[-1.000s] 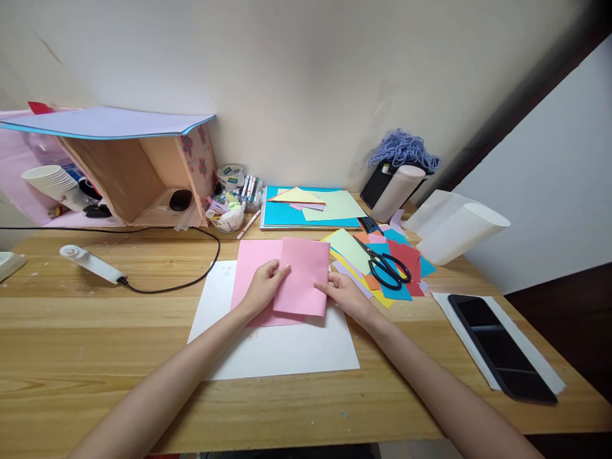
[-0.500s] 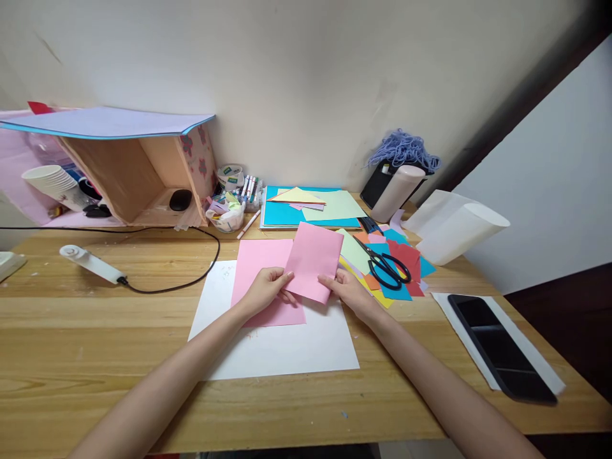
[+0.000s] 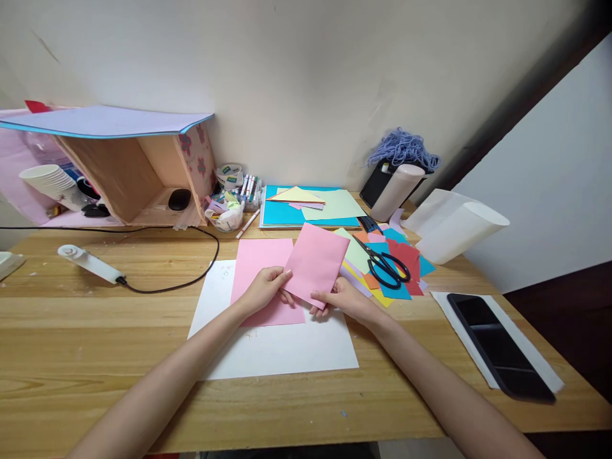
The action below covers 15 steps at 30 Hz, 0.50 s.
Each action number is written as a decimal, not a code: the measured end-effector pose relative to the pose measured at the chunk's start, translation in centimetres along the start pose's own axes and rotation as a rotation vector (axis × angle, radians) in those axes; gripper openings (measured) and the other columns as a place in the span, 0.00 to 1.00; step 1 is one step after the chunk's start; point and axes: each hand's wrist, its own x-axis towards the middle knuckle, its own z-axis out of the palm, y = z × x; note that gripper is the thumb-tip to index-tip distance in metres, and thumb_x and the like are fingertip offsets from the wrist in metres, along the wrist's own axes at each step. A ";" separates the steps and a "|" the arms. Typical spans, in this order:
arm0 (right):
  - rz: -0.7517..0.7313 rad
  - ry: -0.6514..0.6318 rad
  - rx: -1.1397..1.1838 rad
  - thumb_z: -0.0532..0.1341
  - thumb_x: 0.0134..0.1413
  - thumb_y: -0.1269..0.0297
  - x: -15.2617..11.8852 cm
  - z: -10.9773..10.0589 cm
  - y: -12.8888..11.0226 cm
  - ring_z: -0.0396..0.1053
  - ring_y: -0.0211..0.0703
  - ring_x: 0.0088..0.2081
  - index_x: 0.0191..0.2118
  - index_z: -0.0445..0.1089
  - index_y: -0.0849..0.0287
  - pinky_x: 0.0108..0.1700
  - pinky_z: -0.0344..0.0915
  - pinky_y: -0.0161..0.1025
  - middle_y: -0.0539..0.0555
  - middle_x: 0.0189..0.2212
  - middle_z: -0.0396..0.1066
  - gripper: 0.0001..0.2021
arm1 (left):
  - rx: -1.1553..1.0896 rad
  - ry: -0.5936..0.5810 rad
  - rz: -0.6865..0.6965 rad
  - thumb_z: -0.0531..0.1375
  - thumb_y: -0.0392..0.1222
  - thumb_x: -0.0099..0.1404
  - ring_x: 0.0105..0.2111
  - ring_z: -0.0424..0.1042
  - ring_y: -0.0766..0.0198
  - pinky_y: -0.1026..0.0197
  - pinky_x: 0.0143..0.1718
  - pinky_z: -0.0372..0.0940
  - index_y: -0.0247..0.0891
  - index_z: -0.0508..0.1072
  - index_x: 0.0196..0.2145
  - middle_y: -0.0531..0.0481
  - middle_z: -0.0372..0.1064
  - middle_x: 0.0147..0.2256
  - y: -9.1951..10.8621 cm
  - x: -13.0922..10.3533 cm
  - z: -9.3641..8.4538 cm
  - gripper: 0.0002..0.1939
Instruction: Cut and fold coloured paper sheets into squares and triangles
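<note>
A pink sheet of paper (image 3: 316, 262), which looks folded, is held up between both hands above the desk. My left hand (image 3: 266, 288) pinches its lower left corner, thumb on top. Closed on the lower right edge is my right hand (image 3: 340, 299), its thumb on the front and fingers behind. Under my left hand lies another pink sheet (image 3: 258, 261), flat on a large white sheet (image 3: 287, 354). Black-handled scissors (image 3: 389, 271) rest to the right on coloured paper scraps (image 3: 406, 255).
Behind stand stacked coloured papers (image 3: 282, 213), a small tub of scraps (image 3: 224, 217) and a marker (image 3: 248, 224). At left are a white corded device (image 3: 90, 264) and an open box (image 3: 138, 166). On the right lie a phone (image 3: 500, 347) and a paper roll (image 3: 463, 233).
The held pink paper has tilted clockwise, its top moving right. My right hand has shifted slightly left and down along its lower edge, its fingers now showing beneath. My left hand stays nearly still.
</note>
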 end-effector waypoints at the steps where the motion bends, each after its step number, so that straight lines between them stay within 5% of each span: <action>1: 0.000 0.005 -0.002 0.62 0.44 0.58 0.0 0.1 0.0 0.70 0.41 0.22 0.30 0.72 0.67 0.24 0.67 0.34 0.57 0.21 0.73 0.13 | 0.003 -0.002 0.001 0.53 0.54 0.59 0.21 0.72 0.63 0.67 0.20 0.62 0.34 0.62 0.28 0.52 0.66 0.20 0.0 0.0 0.0 0.17; 8: -0.035 -0.043 0.017 0.65 0.40 0.60 -0.1 0.0 0.1 0.71 0.40 0.25 0.31 0.71 0.67 0.29 0.68 0.35 0.57 0.24 0.74 0.14 | 0.006 0.074 0.033 0.55 0.51 0.58 0.19 0.72 0.61 0.67 0.18 0.62 0.35 0.61 0.26 0.55 0.64 0.16 -0.4 0.1 0.3 0.15; 15: 0.020 -0.023 0.031 0.60 0.47 0.55 0.5 -0.3 0.5 0.71 0.39 0.23 0.32 0.71 0.70 0.28 0.68 0.35 0.61 0.25 0.74 0.18 | -0.008 0.128 0.039 0.54 0.48 0.59 0.15 0.70 0.62 0.67 0.15 0.61 0.35 0.61 0.26 0.54 0.66 0.13 -0.4 0.2 0.4 0.13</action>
